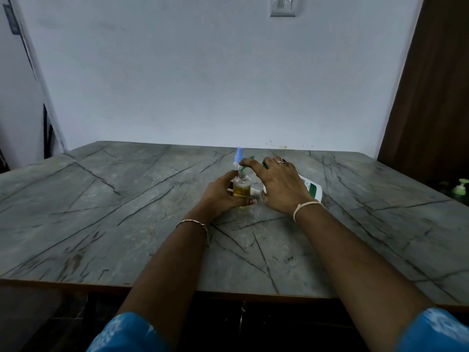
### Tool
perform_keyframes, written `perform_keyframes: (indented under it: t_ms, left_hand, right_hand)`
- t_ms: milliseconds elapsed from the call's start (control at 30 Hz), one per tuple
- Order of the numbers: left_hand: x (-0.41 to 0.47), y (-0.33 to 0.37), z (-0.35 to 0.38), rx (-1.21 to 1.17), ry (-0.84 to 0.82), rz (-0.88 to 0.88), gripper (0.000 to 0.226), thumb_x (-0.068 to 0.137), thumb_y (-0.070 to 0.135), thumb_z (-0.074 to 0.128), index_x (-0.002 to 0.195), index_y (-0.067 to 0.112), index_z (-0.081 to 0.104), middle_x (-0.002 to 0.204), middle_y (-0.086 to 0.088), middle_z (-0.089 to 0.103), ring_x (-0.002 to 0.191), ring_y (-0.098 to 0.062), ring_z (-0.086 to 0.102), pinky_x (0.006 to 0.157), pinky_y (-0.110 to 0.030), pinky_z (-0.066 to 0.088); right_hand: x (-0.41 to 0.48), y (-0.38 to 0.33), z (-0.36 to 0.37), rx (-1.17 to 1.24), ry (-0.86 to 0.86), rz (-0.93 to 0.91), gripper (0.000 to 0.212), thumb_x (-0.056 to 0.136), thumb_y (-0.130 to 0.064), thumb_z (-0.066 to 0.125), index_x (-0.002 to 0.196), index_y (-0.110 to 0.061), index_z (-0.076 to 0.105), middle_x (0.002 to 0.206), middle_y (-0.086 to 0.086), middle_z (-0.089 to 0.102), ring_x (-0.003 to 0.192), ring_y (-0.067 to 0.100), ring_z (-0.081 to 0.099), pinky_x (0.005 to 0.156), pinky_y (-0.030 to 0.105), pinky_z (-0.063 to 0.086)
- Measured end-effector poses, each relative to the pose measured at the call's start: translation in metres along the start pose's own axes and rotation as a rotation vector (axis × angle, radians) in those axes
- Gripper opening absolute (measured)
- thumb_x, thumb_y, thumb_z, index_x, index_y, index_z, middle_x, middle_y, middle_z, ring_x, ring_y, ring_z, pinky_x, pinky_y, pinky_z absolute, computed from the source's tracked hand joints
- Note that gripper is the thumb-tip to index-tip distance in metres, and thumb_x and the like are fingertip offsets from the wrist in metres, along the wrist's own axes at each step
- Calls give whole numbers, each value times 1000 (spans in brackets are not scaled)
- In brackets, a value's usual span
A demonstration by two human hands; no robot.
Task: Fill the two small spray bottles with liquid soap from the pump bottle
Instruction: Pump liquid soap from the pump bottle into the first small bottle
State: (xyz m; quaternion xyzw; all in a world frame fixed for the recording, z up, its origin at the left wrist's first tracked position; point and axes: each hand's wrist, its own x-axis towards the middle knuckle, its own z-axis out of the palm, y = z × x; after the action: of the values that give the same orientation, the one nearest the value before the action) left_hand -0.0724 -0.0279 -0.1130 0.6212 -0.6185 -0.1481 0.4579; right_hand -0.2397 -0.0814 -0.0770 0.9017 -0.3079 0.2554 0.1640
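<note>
Spray bottle, uncapped and partly full of yellow liquid, stands mid-bench; the left hand grips it, fingers curled round its base. Behind stands a blue-capped spray bottle. The right hand clasps the tilted white pump bottle, forefinger stretched along its green nozzle over the open neck.

Nothing legible shows. The pump bottle, just right of the small spray bottle, carries a white and green label whose small mark is too blurred to read.
</note>
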Motion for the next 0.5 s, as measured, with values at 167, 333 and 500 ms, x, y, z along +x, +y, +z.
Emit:
perform_keyframes:
  t_ms: [167,333,500]
  left_hand:
    - [1,-1,1,13,2,24,74,63,28,88,128,29,52,110,5,69,96,-13,67,88,-26,53]
    - [2,-3,0,7,-3,18,76,63,28,88,130,28,51,114,4,68,97,-12,66,90,-28,53]
    - [0,-1,0,11,2,3,82,65,28,87,136,24,46,110,9,63,99,-13,64,92,-27,50]
  right_hand:
    - [4,-7,5,-14,58,40,69,76,-24,65,137,-31,35,110,8,56,108,30,50,90,44,40]
    - [4,-7,10,-55,86,26,70,76,-24,66,138,-31,35,110,9,56,108,31,51,90,45,40]
    - [-1,-2,8,-73,88,-5,75,78,-24,65,144,-33,30,105,10,57,104,32,52,88,45,41]
